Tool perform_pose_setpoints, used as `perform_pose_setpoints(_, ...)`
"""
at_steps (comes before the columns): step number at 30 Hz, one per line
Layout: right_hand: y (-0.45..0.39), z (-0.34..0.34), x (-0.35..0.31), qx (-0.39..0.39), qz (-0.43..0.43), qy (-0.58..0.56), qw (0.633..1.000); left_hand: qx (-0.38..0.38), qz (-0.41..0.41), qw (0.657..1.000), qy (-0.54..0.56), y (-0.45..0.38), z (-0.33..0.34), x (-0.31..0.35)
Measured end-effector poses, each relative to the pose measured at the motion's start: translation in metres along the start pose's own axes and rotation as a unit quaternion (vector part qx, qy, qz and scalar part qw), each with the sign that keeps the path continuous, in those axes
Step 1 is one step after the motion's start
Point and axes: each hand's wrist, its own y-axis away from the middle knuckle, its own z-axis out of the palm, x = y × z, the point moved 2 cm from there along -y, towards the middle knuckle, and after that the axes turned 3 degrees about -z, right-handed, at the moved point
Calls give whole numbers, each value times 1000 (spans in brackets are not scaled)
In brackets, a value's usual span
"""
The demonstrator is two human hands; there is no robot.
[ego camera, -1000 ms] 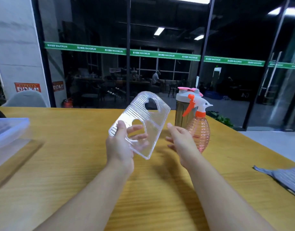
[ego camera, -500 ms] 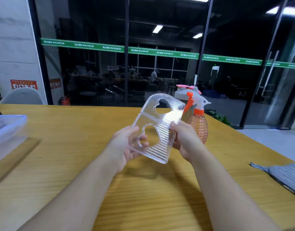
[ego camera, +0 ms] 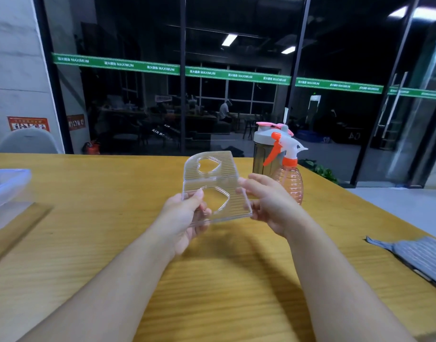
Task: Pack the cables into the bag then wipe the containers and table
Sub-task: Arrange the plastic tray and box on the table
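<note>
We hold a clear ribbed plastic container piece with two heart-shaped cut-outs (ego camera: 213, 186) above the middle of the yellow wooden bench (ego camera: 93, 218), lifted off its surface and tilted so its far half leans away from us. Our left hand (ego camera: 181, 222) pinches the near left corner of the piece, thumb on top and fingers curled beneath it. Our right hand (ego camera: 271, 203) grips the right edge, the fingers bent round it.

Just beyond the right hand, toward the far right edge of the bench, stands a pink ribbed spray bottle with a white and orange trigger head (ego camera: 289, 174). Right behind it, touching or nearly so, is a dark translucent shaker cup with a grey lid and pink flip cap (ego camera: 263, 154).

At the left edge of the bench sits a clear plastic storage box (ego camera: 4, 188), only partly in view. A grey striped cloth (ego camera: 419, 255) lies flat at the right edge, well apart from the hands.

Behind the far edge of the bench runs a dark glass wall with a green band of lettering (ego camera: 212, 72).
</note>
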Motion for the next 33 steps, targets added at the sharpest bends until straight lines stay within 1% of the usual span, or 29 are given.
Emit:
perform_pose_setpoints(3,7,8,0,-78,6,86,993,15,14,999,-31,0,0,-3)
perform_pose_setpoints(4,8,11,1,-99,6,108,989,12,20,998,-50,-1,0,-5)
perform_pose_setpoints(5,9,13,2,-103,6,118,988,2,27,997,-66,1,1,-6)
perform_pose_setpoints(7,7,11,2,-64,17,110,992,-36,46,993,-99,3,5,-8)
perform_pose_setpoints(9,4,4,2,-6,36,90,995,-56,71,982,-166,1,6,-12)
perform_pose_setpoints(11,1,-4,3,35,55,91,994,-76,108,958,-256,-2,7,-16)
perform_pose_setpoints(13,-1,-9,7,58,72,101,991,-100,139,932,-320,-6,6,-20)
perform_pose_setpoints(15,-2,-11,11,74,92,104,988,-71,159,899,-401,-12,2,-26)
perform_pose_setpoints(19,-4,-13,19,78,131,144,978,29,135,806,-576,-17,-2,-32)
perform_pose_setpoints(20,-5,-13,21,75,136,162,975,37,145,783,-603,-16,0,-32)
perform_pose_setpoints(22,-5,-12,22,65,139,189,970,32,186,734,-652,-11,6,-30)
perform_pose_setpoints(23,-4,-11,22,60,136,202,968,28,202,716,-668,-9,7,-29)
perform_pose_setpoints(25,-2,-9,22,53,130,233,962,26,208,693,-690,-7,9,-28)
perform_pose_setpoints(29,-6,-7,28,54,89,274,956,24,221,667,-711,-11,7,-31)
perform_pose_setpoints(31,-10,-7,29,62,62,326,941,21,224,654,-722,-13,7,-31)
perform_pose_setpoints(33,-13,-8,31,88,50,356,929,20,228,642,-731,-13,7,-32)
